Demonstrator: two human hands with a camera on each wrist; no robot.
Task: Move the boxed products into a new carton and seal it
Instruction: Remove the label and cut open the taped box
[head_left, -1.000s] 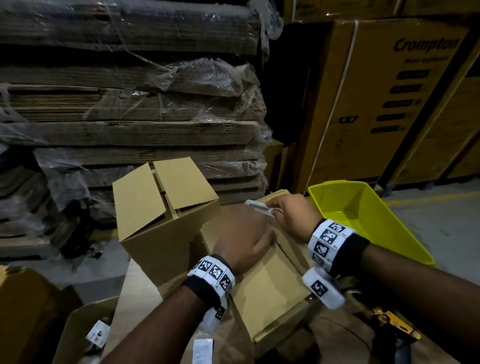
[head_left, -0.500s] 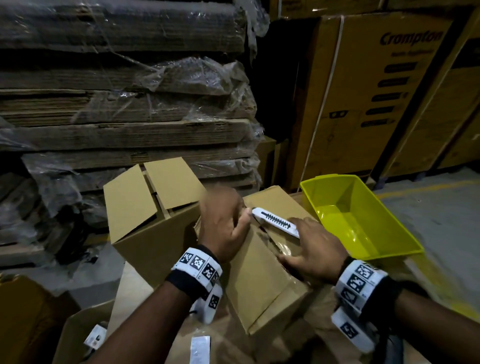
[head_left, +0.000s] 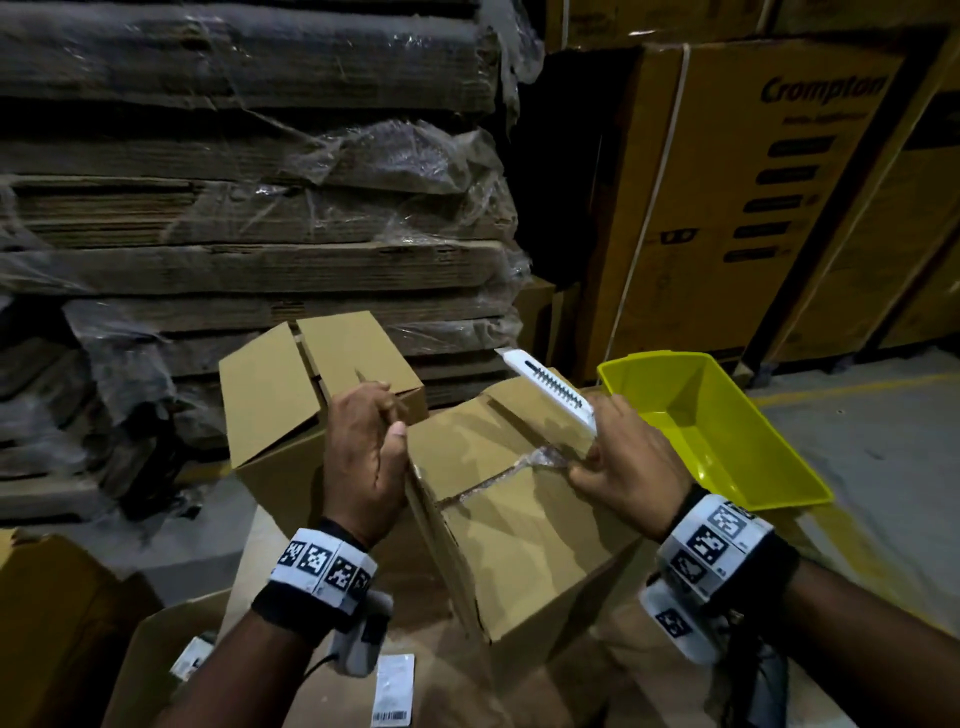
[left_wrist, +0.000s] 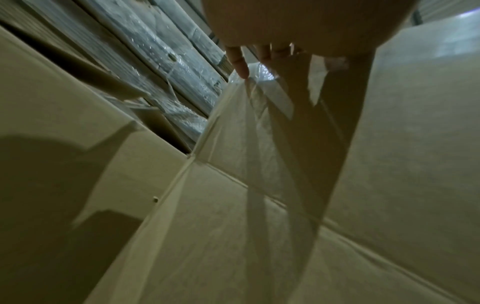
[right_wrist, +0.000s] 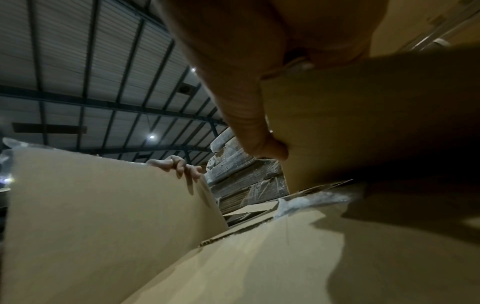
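Observation:
A brown carton (head_left: 524, 540) sits in front of me with its top tape seam cut. My left hand (head_left: 371, 457) grips the upper edge of its left flap (head_left: 421, 499) and holds it raised; the fingers (right_wrist: 182, 166) curl over the flap edge in the right wrist view. My right hand (head_left: 623, 457) holds a white box cutter (head_left: 550, 389), its tip pointing up and left, while its fingers pull at the right flap (head_left: 519, 415) beside torn clear tape (head_left: 540, 457). A second empty carton (head_left: 291, 410) stands behind on the left, flaps open.
A yellow plastic bin (head_left: 711, 426) sits right of the carton. Wrapped stacks of flat cardboard (head_left: 249, 208) fill the back, with large printed cartons (head_left: 753, 197) at the right. Another brown box (head_left: 47, 623) lies at the lower left, and white labels (head_left: 395, 688) lie near my forearm.
The right hand drew the cutter back along the seam toward me, then raised it. The left hand moved from pressing on the top to lifting the left flap. The flaps have parted.

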